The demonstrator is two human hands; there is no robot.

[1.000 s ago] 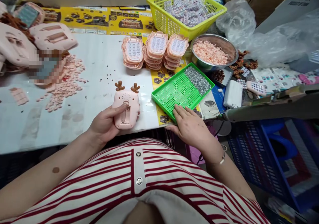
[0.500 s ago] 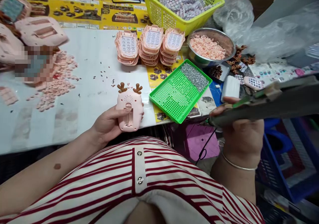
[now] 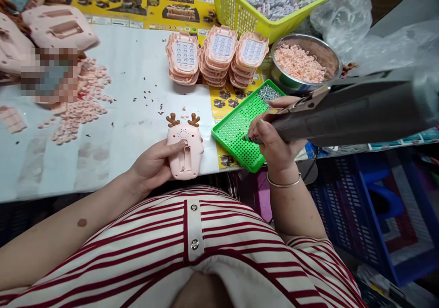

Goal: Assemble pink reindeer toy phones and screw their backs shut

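My left hand (image 3: 154, 164) is closed around a pink toy phone (image 3: 195, 141) with brown antlers. Its back faces up, showing speaker holes, screw holes and an uncovered battery slot, and my thumb lies across it above the slot. In my right hand (image 3: 281, 150) is a dark grey electric screwdriver (image 3: 346, 114), fingers wrapped round its front end. The tool's tip points left over the green perforated tray (image 3: 236, 132); whether it touches the tray I cannot tell. Small silvery screws (image 3: 268, 94) lie in the tray's far part, some of them hidden behind my hand.
Behind the tray are stacked pink shells (image 3: 221, 45) with keypads. A yellow basket (image 3: 236, 13) and a steel bowl (image 3: 332, 56) of small pink pieces stand beyond. Loose pink pieces (image 3: 78, 107) and more pink casings (image 3: 61, 18) lie left. A blue crate (image 3: 387, 257) stands lower right.
My right hand has swung the electric screwdriver left and away from me, from right of the green tray to over it. My left hand keeps hold of the toy phone; the view has shifted slightly.
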